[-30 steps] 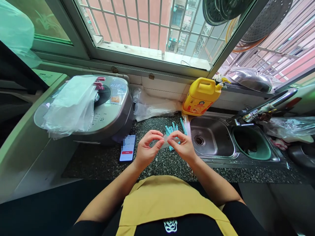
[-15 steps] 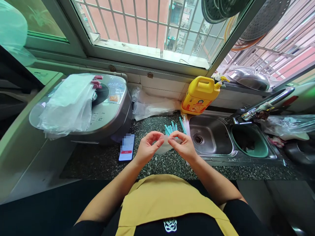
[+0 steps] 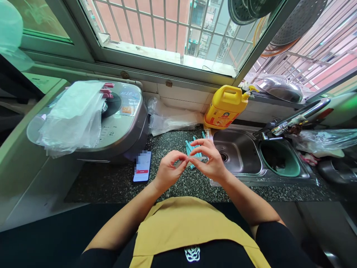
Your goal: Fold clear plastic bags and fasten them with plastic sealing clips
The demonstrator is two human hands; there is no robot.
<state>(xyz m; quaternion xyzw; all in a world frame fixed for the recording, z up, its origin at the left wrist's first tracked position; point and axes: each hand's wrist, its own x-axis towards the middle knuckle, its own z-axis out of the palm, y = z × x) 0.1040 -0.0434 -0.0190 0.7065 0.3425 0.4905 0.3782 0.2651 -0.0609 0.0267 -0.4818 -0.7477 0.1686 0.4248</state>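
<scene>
Translucent, thin plastic film is held above the dark speckled stone counter, between the person's two bare hands. The left hand pinches it narrowly between thumb and forefinger, and the right hand meets it with a similarly close pinch, its other fingers lifted and curved, probably so that the fingertips can work the edge (whether it is one layer or two, one cannot tell). Just beyond the hands lie slim teal plastic strips, perhaps placed there to be within easy reach. Left of them, a lit phone lies face up, likely so its screen can be read. Farther out, a stack of filmy whitish bags rests on a silver-grey rice cooker; a yellow plastic jug stands behind the steel sink.
</scene>
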